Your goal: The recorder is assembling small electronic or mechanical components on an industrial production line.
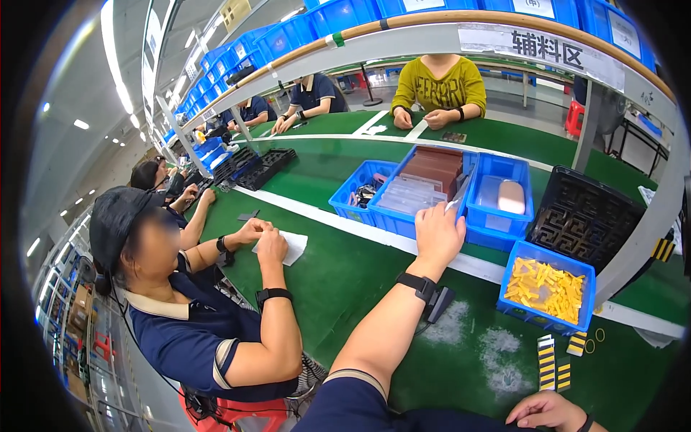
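My left hand (440, 235) reaches over the near wall of a blue bin (394, 222) with its fingers stretched forward. Clear plastic pieces (412, 193) lie in that bin just beyond my fingertips, with a stack of brown sheets (436, 165) behind them. Whether the fingertips touch a piece cannot be made out. At the lower right, my right hand (547, 410) rests by the table edge, palm down, fingers loosely bent and apart, with nothing seen in it. Strips striped yellow and black (547, 363) lie just beyond it.
Blue bins with small dark parts (364, 194), a pinkish block (512, 196) and yellow pieces (545, 289) flank the middle bin. A black tray (583, 216) leans behind, near a grey post (644, 223). Close on my left sits a co-worker (216, 317), hands over a white sheet (294, 247).
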`<state>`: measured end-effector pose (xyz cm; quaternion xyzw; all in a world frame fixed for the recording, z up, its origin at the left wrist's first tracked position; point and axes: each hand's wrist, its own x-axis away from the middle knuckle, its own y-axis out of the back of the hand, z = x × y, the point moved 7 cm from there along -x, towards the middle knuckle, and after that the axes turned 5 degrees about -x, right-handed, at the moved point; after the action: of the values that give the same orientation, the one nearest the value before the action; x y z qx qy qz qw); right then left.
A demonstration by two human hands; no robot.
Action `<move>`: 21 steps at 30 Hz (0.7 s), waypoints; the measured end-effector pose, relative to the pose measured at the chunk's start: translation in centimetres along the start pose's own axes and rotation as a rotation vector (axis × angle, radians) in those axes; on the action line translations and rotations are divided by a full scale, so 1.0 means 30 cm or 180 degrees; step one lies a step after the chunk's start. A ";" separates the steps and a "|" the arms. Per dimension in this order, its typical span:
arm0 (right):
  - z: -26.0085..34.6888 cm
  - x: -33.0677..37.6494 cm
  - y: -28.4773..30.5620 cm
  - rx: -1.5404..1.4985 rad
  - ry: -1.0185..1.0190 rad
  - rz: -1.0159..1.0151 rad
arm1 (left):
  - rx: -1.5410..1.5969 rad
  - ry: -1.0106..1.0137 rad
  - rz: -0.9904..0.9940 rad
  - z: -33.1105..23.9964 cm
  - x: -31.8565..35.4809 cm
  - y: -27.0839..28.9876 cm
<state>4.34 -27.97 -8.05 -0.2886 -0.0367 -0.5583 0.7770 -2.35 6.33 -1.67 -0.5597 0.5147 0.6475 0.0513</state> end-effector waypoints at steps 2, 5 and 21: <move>-0.002 0.000 -0.006 -0.0028 -0.0006 0.0016 | -0.0054 -0.0018 -0.0063 0.002 0.002 0.004; 0.006 -0.002 -0.006 -0.0049 -0.0029 -0.0024 | -0.0039 -0.0001 -0.0003 0.003 0.002 -0.001; -0.001 -0.003 -0.001 0.0024 0.0049 -0.0020 | -0.0073 0.0002 0.0009 -0.004 0.005 0.002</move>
<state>4.28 -27.91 -8.10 -0.2813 -0.0337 -0.5627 0.7766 -2.37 6.14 -1.73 -0.5597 0.5081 0.6532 0.0437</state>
